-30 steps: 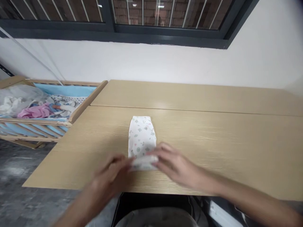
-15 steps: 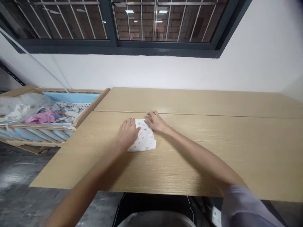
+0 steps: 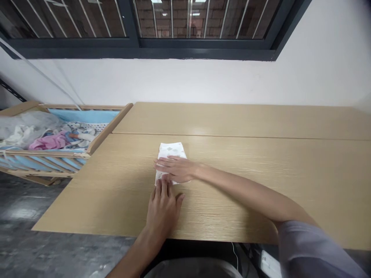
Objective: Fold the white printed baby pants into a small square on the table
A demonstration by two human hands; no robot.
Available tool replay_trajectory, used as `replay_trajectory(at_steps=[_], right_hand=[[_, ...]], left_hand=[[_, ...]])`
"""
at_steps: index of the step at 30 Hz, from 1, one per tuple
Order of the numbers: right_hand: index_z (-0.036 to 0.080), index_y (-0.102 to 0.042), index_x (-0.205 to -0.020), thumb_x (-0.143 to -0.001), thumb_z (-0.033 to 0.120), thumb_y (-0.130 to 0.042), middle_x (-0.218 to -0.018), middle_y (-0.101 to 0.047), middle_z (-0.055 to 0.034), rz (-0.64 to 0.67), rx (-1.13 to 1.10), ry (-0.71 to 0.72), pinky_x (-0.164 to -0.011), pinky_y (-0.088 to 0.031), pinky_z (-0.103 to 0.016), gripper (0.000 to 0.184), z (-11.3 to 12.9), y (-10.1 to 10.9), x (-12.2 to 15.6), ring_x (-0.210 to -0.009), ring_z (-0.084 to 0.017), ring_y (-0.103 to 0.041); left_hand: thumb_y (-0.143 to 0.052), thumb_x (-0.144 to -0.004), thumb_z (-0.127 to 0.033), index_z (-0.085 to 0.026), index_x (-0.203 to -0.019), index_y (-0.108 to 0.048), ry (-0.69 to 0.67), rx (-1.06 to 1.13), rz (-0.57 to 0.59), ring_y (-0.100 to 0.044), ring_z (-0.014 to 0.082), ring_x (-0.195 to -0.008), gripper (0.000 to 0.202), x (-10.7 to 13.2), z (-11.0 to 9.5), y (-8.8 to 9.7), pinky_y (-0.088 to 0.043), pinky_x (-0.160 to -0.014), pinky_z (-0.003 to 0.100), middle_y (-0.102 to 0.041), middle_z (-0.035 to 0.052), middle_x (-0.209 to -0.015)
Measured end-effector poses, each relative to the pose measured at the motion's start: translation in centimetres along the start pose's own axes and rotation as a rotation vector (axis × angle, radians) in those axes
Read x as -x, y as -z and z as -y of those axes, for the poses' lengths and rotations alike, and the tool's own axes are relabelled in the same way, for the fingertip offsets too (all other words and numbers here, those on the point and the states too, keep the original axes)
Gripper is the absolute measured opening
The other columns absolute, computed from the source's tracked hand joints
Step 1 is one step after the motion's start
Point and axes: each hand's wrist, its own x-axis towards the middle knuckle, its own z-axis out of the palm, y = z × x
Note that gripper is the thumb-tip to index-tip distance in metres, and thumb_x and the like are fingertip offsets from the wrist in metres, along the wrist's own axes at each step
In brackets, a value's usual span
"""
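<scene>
A small folded white cloth (image 3: pixel 173 149) with a sparse printed pattern lies flat on the wooden table (image 3: pixel 237 173). My right hand (image 3: pixel 177 168) rests flat across the middle of the cloth, fingers stretched out to the left and covering part of it. Just below, my left hand (image 3: pixel 162 206) lies palm down with its fingers extended; its fingertips touch the near edge of the cloth, close to the right hand's fingers. Neither hand grips anything.
A wooden crib (image 3: pixel 110 129) with blue lining stands left of the table, holding a pink cloth (image 3: pixel 49 141), other fabrics and a clear plastic bag (image 3: pixel 31 121). A dark-framed window (image 3: pixel 162 52) is set in the white wall behind. A seam runs along the table.
My right hand has moved from the cloth's top right corner down onto its middle. My left hand has slid from the left side toward me, to the near edge.
</scene>
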Motion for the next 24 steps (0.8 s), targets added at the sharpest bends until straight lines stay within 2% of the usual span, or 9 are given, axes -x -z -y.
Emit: replay_trajectory(at_steps=[6,10,15,17,19,21,24], right_hand=[[0.022,-0.024,-0.161,-0.106,0.049,-0.028,-0.168,-0.017,-0.0054,-0.063,0.053,-0.142,-0.128,-0.012,-0.049,0.061,-5.7,1.4,-1.6,-0.156,-0.024,-0.014],[0.021,-0.023,-0.161,-0.107,0.048,-0.025,-0.169,-0.014,-0.0068,-0.07,0.054,-0.166,-0.128,-0.009,-0.048,0.061,-7.0,1.7,-1.9,-0.157,-0.023,-0.01],[0.018,-0.022,-0.161,-0.106,0.052,-0.026,-0.17,-0.008,-0.011,-0.127,-0.011,-0.193,-0.127,-0.01,-0.05,0.065,-4.5,3.1,0.0,-0.158,-0.025,-0.004],[0.018,-0.028,-0.159,-0.105,0.054,-0.031,-0.17,-0.012,-0.0134,-0.188,-0.039,-0.236,-0.125,-0.016,-0.055,0.065,-2.7,4.0,1.6,-0.157,-0.03,-0.01],[0.019,-0.043,-0.152,-0.103,0.053,-0.043,-0.164,-0.03,-0.0163,-0.253,-0.048,-0.261,-0.119,-0.026,-0.058,0.06,-0.7,4.7,3.6,-0.15,-0.034,-0.027],[0.02,-0.054,-0.142,-0.098,0.052,-0.054,-0.145,-0.052,-0.0164,-0.263,-0.067,-0.248,-0.111,-0.037,-0.057,0.054,1.1,4.6,5.6,-0.133,-0.034,-0.047],[0.02,-0.059,-0.136,-0.094,0.056,-0.061,-0.125,-0.063,-0.0132,-0.202,-0.096,-0.219,-0.099,-0.046,-0.051,0.055,3.4,3.2,8.4,-0.114,-0.03,-0.058]], left_hand=[[-0.044,-0.102,-0.042,-0.004,-0.132,-0.06,-0.003,-0.049,0.014,-0.059,0.0387,-0.129,0.051,0.1,0.3,-0.1,-0.056,-0.094,0.047,-0.059,0.0271,-0.14],[-0.044,-0.102,-0.039,-0.003,-0.129,-0.062,-0.006,-0.028,0.043,-0.061,0.0391,-0.126,0.049,-0.4,0.2,0.4,-0.057,-0.093,0.048,-0.06,0.0272,-0.139],[-0.045,-0.102,-0.037,-0.005,-0.126,-0.064,-0.04,0.0,0.05,-0.064,0.0384,-0.123,0.045,-0.7,0.9,0.9,-0.058,-0.09,0.049,-0.063,0.0263,-0.136],[-0.044,-0.102,-0.035,-0.009,-0.123,-0.066,-0.068,0.05,0.049,-0.065,0.0357,-0.121,0.04,-1.0,1.9,1.3,-0.058,-0.091,0.048,-0.065,0.023,-0.135],[-0.044,-0.102,-0.03,-0.014,-0.121,-0.068,-0.102,0.139,0.079,-0.067,0.0315,-0.119,0.034,-1.4,3.3,1.8,-0.058,-0.093,0.044,-0.068,0.0175,-0.131],[-0.045,-0.101,-0.024,-0.018,-0.121,-0.068,-0.127,0.229,0.138,-0.07,0.0279,-0.114,0.032,-1.9,5.1,2.2,-0.058,-0.092,0.041,-0.073,0.012,-0.125],[-0.046,-0.098,-0.016,-0.02,-0.119,-0.069,-0.17,0.265,0.171,-0.072,0.0273,-0.107,0.032,-2.7,7.5,2.4,-0.056,-0.093,0.043,-0.076,0.0081,-0.119]])
